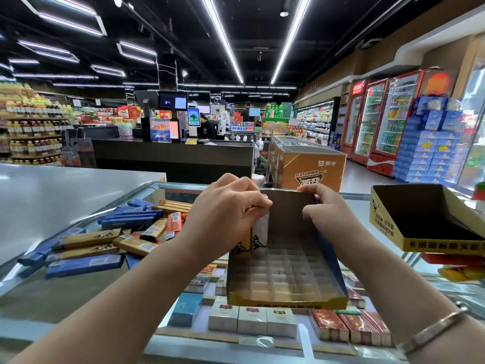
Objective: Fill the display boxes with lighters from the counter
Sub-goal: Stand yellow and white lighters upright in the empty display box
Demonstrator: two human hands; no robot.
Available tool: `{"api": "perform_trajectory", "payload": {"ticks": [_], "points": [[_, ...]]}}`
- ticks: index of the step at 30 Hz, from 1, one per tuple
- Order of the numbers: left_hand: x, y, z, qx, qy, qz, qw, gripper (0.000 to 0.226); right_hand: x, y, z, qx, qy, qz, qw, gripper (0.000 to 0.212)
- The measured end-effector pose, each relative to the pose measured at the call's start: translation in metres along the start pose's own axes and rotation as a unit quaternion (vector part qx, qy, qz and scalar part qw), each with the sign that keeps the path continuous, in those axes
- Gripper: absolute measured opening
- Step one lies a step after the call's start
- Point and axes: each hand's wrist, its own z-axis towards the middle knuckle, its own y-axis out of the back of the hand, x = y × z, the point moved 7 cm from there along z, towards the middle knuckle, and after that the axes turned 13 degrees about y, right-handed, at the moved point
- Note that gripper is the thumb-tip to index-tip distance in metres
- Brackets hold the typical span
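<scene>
A yellow and blue display box [286,300] with a clear slotted insert sits on the glass counter in front of me. My left hand [225,208] pinches the tops of two upright lighters [258,232], one white and one yellow, standing in the box's back left corner. My right hand [325,208] grips the box's back wall at its right end. A heap of loose lighters [105,240] in blue, tan and orange lies on the counter to the left. A second, empty yellow display box [420,240] stands at the right.
The glass counter [78,290] shows cigarette packs [252,319] underneath. A grey countertop [52,195] lies far left. Beyond are a checkout desk [170,153], an orange freezer [309,164] and drink fridges [380,116] on the right.
</scene>
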Motion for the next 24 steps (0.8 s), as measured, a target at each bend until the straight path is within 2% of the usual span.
{"api": "perform_trajectory", "payload": {"ticks": [2,4,7,9,11,14,18,21,24], "points": [[0.006,-0.004,0.001,0.024,0.029,-0.019,0.999,0.015,0.000,0.000,0.001,0.005,0.000,-0.002,1.000,0.041],[0.013,-0.013,0.000,0.079,0.066,-0.064,0.993,0.014,0.002,0.001,0.002,0.007,-0.008,0.012,1.000,0.037],[0.020,-0.022,-0.005,0.133,0.090,-0.075,0.984,0.022,0.009,0.020,0.004,-0.042,0.008,0.011,0.999,0.025],[0.021,-0.025,-0.005,0.137,0.092,-0.074,0.984,0.028,0.016,0.041,0.004,-0.096,0.045,-0.035,0.994,0.018],[0.021,-0.025,-0.006,0.140,0.093,-0.082,0.982,0.032,0.021,0.058,0.003,-0.121,0.069,-0.133,0.981,0.013],[0.022,-0.026,-0.005,0.131,0.093,-0.086,0.983,0.035,0.011,0.068,0.005,-0.070,0.039,-0.296,0.952,0.005],[0.024,-0.027,-0.004,0.115,0.098,-0.078,0.986,0.037,-0.025,0.062,0.005,0.065,-0.094,-0.418,0.901,0.014],[0.025,-0.027,-0.004,0.105,0.095,-0.072,0.987,0.037,-0.036,0.067,0.006,0.056,-0.115,-0.449,0.884,0.013],[0.024,-0.027,-0.005,0.100,0.091,-0.072,0.988,0.037,-0.044,0.075,0.004,0.049,-0.146,-0.472,0.868,0.023]]}}
